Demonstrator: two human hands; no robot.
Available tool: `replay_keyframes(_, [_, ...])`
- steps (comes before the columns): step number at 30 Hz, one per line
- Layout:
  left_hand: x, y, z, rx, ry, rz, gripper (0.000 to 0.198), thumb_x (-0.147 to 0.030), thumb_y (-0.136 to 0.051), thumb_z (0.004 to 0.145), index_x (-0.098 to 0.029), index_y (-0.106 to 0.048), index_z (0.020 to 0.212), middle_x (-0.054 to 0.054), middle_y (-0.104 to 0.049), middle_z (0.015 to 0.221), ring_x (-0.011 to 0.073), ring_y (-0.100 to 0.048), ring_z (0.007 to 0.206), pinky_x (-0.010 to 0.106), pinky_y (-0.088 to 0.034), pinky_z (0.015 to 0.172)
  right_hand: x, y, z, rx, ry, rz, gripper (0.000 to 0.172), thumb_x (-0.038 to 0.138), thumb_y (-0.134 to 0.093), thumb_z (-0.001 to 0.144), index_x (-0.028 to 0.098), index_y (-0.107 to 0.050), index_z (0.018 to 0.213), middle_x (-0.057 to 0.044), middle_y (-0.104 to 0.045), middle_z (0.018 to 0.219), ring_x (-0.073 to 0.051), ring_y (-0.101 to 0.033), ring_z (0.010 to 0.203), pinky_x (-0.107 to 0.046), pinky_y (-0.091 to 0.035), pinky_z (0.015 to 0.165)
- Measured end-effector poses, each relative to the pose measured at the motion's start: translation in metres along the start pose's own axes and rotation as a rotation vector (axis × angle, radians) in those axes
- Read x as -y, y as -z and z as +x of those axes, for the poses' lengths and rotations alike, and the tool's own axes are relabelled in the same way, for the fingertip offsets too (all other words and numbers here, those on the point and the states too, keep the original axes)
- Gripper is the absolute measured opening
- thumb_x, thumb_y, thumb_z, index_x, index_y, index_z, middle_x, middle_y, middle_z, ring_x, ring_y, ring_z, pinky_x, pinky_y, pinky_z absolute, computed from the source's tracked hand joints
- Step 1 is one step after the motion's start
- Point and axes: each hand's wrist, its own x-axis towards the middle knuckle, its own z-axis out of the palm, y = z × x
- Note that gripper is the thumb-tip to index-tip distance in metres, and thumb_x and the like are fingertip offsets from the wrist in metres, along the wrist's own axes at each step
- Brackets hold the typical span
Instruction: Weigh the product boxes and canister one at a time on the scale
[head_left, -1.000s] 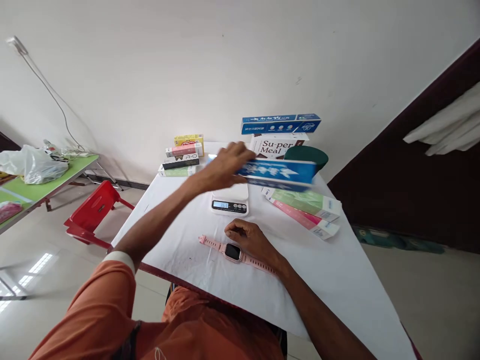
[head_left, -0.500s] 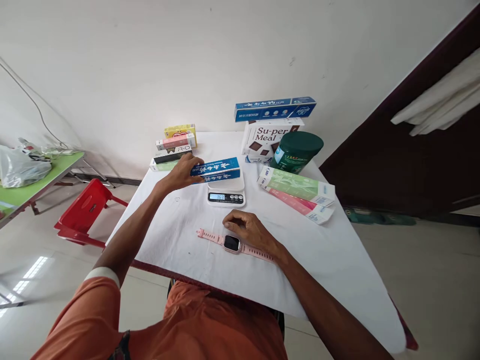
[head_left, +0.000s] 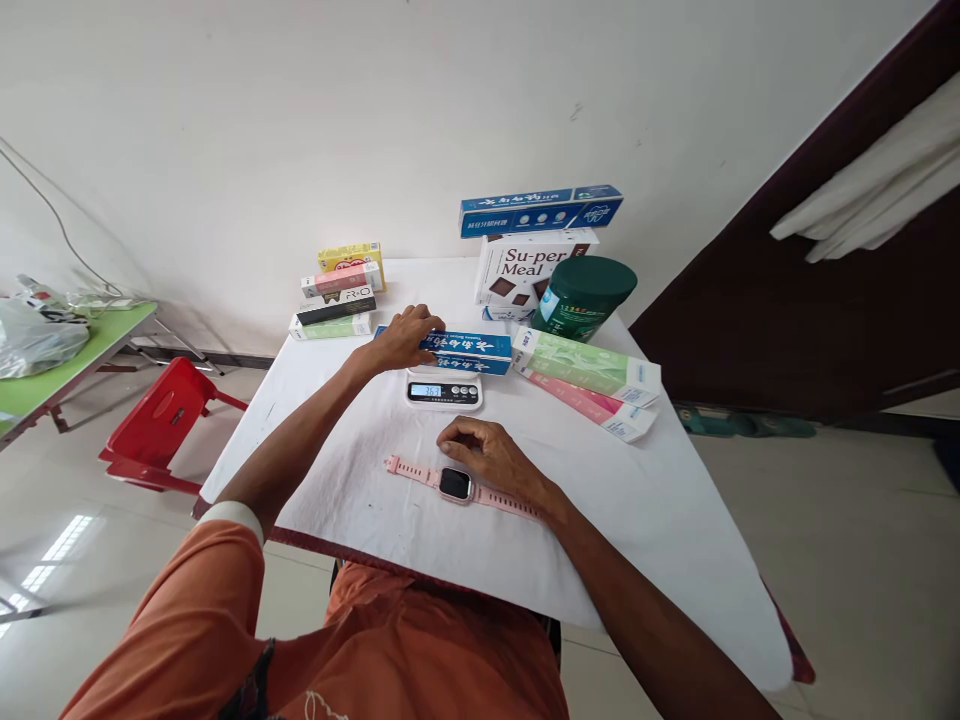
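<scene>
While the left hand (head_left: 409,338) is clamped from above on its left part, thumb on the near side and fingers on the far side, the blue carton (head_left: 472,350) lies crosswise over the white scale (head_left: 444,398), its long axis running from nine o'clock to just past three, the free end pointing right. Whether it rests on the platform or is held just above, I cannot tell. Large white Chinese characters fill its faces, beside small lettering too fine to read. The scale's lit display (head_left: 427,391) seems to read 363. At five o'clock from the scale, the right hand (head_left: 491,460) sits on the white cloth (head_left: 637,530), loosely curled around nothing, thumb and fingers slightly apart; the pink watch (head_left: 456,484) lies just beside it at six. Between one and two o'clock, a white box (head_left: 517,260) reads "Su-per Meal", with a second blue carton (head_left: 540,212) on top, also lettered in Chinese. At two o'clock stands a dark green tub (head_left: 589,285) with coloured digits; at three, a green carton (head_left: 589,362) overlaps a pink carton (head_left: 574,398). At ten, a black carton (head_left: 341,308) sits near a yellow box (head_left: 349,257).
</scene>
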Motion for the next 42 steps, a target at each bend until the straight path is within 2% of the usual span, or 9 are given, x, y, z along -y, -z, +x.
replay_keyframes(17, [0.002,0.003,-0.005,0.023,0.005,0.046,0.05,-0.018,-0.066,0.086,-0.026,-0.061,0.135,0.011,-0.06,0.132,0.0295,-0.055,0.119,0.047,-0.044,0.101,0.005,0.004,-0.001,0.017,-0.033,0.068,0.022,0.04,-0.068,0.09,0.019,-0.073,0.086,-0.004,-0.074,0.087,-0.019,-0.064,0.08,-0.032,-0.05,0.074])
replay_keyframes(20, [0.004,0.005,-0.009,0.003,0.033,0.027,0.06,-0.018,-0.069,0.084,-0.025,-0.057,0.142,0.014,-0.058,0.14,0.0324,-0.053,0.127,0.051,-0.044,0.106,0.005,0.003,-0.002,0.017,-0.029,0.06,0.021,0.039,-0.067,0.091,0.02,-0.073,0.086,-0.003,-0.074,0.087,-0.019,-0.063,0.079,-0.032,-0.05,0.074])
replay_keyframes(23, [0.005,0.004,-0.028,-0.153,0.008,-0.064,0.075,-0.027,-0.076,0.083,-0.026,-0.047,0.153,0.015,-0.051,0.15,0.0332,-0.049,0.137,0.051,-0.041,0.115,0.006,0.004,-0.001,0.013,-0.023,0.054,0.021,0.039,-0.067,0.091,0.02,-0.074,0.087,-0.004,-0.074,0.087,-0.019,-0.064,0.08,-0.032,-0.05,0.075])
replay_keyframes(25, [0.005,-0.004,-0.047,-0.378,0.029,-0.152,0.072,-0.039,-0.072,0.09,-0.027,-0.042,0.155,0.014,-0.048,0.153,0.0313,-0.048,0.14,0.049,-0.042,0.116,0.005,0.004,0.0,0.012,-0.021,0.046,0.021,0.039,-0.067,0.09,0.02,-0.074,0.087,-0.004,-0.075,0.088,-0.02,-0.065,0.081,-0.033,-0.051,0.075])
replay_keyframes(28, [0.002,-0.027,-0.075,-0.792,0.245,-0.253,0.063,-0.05,-0.05,0.103,-0.027,-0.033,0.158,0.016,-0.049,0.149,0.0274,-0.054,0.134,0.045,-0.048,0.11,0.003,0.004,0.001,0.015,-0.018,0.046,0.022,0.041,-0.068,0.089,0.02,-0.074,0.086,-0.004,-0.076,0.088,-0.02,-0.066,0.081,-0.033,-0.051,0.076])
replay_keyframes(30, [0.002,-0.045,-0.087,-0.963,0.419,-0.286,0.063,-0.054,-0.038,0.107,-0.026,-0.025,0.161,0.017,-0.051,0.144,0.0251,-0.059,0.126,0.042,-0.052,0.104,0.002,0.003,0.001,0.01,-0.017,0.056,0.022,0.041,-0.069,0.089,0.02,-0.075,0.085,-0.004,-0.076,0.088,-0.02,-0.067,0.081,-0.034,-0.052,0.077])
replay_keyframes(32, [0.002,-0.059,-0.093,-1.027,0.518,-0.295,0.064,-0.056,-0.031,0.108,-0.025,-0.02,0.163,0.017,-0.051,0.142,0.0238,-0.061,0.122,0.041,-0.053,0.101,0.002,0.002,0.001,0.003,-0.018,0.053,0.022,0.041,-0.069,0.089,0.02,-0.075,0.085,-0.004,-0.076,0.088,-0.02,-0.067,0.081,-0.033,-0.052,0.078])
replay_keyframes(35, [0.006,-0.068,-0.093,-1.055,0.551,-0.301,0.064,-0.056,-0.032,0.108,-0.024,-0.019,0.162,0.018,-0.05,0.143,0.023,-0.061,0.123,0.04,-0.053,0.102,0.003,0.002,0.0,-0.001,-0.018,0.044,0.023,0.041,-0.068,0.09,0.02,-0.075,0.085,-0.005,-0.075,0.087,-0.02,-0.066,0.081,-0.034,-0.051,0.077])
replay_keyframes(42, [0.018,-0.067,-0.085,-1.072,0.418,-0.411,0.071,-0.067,-0.045,0.101,-0.027,-0.03,0.158,0.017,-0.054,0.14,0.0263,-0.06,0.122,0.045,-0.05,0.104,0.0,0.002,0.001,0.012,-0.026,0.062,0.022,0.041,-0.069,0.089,0.02,-0.075,0.087,-0.005,-0.076,0.09,-0.021,-0.067,0.083,-0.034,-0.051,0.078])
